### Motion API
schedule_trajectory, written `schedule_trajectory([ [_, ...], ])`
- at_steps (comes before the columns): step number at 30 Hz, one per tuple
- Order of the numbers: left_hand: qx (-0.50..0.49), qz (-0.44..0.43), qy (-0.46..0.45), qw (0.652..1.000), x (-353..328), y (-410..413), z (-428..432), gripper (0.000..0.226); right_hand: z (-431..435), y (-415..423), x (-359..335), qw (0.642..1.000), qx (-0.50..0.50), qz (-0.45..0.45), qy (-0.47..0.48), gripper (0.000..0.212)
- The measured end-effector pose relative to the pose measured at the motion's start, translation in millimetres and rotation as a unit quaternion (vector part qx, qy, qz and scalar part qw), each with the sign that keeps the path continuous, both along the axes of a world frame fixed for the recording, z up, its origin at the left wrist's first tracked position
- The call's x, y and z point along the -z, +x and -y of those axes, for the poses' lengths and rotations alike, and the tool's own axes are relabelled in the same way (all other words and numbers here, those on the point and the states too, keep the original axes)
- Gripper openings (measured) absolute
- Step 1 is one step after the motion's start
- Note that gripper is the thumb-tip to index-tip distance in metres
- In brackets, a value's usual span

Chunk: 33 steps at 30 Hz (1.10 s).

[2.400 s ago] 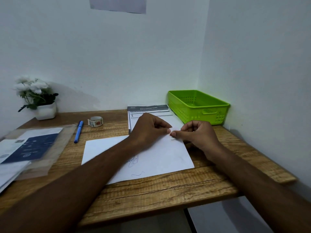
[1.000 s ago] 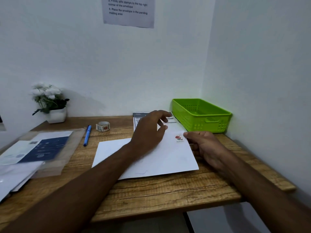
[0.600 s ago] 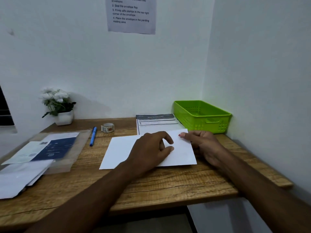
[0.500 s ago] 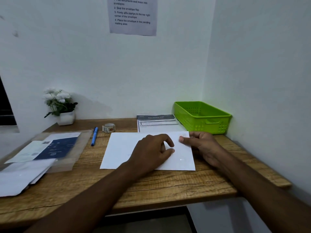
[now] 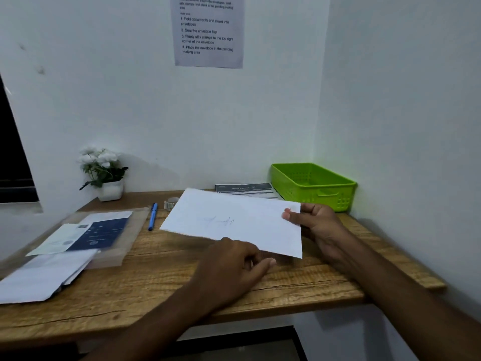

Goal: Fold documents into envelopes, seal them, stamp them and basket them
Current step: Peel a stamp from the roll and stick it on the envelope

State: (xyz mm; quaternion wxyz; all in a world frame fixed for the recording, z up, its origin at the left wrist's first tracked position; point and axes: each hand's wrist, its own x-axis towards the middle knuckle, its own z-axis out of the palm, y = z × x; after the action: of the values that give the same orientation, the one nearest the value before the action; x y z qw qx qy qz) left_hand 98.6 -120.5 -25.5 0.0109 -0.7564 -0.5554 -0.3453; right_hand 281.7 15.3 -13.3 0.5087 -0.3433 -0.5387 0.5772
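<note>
Both arms are bare as far as they show. The left forearm (image 5: pixel 161 327) crosses the desk's (image 5: pixel 109 303) near edge, broad toward the elbow and narrowing to the wrist, its outline softly blurred. The left hand (image 5: pixel 234 267), over the desk's front middle, is bare, with ridged knuckles; the left thumbnail (image 5: pixel 272 261) is short, rounded and pale. The right forearm (image 5: pixel 406 295), across the desk's right front corner, is likewise bare, shaded along its underside. The right hand (image 5: pixel 317 230) is bare too; the right thumbnail (image 5: pixel 286 210) is short with a pinkish sheen.
</note>
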Motion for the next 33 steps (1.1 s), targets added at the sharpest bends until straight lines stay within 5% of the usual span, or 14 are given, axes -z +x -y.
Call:
schedule_trajectory([
  [5, 0.036, 0.254, -0.047, 0.965, -9, 8, 3, 0.021, 1, 3, -12, 0.994, 0.045, -0.102, -0.017, 0.023],
  [11, 0.081, 0.484, -0.077, 0.868, -42, 43, -28, 0.067, 0, 3, -25, 0.972, 0.096, -0.214, -0.032, 0.011],
  [23, 0.138, 0.588, -0.136, 0.785, -58, 81, -101, 0.083, -25, 34, -37, 0.942, 0.223, -0.250, -0.016, 0.014],
  [28, 0.162, 0.580, -0.129, 0.788, -58, 88, -116, 0.087, -36, 48, -36, 0.934, 0.262, -0.243, 0.000, 0.021],
  [33, 0.159, 0.572, -0.133, 0.794, -54, 95, -132, 0.067, -46, 56, -34, 0.932, 0.284, -0.225, 0.015, 0.032],
])
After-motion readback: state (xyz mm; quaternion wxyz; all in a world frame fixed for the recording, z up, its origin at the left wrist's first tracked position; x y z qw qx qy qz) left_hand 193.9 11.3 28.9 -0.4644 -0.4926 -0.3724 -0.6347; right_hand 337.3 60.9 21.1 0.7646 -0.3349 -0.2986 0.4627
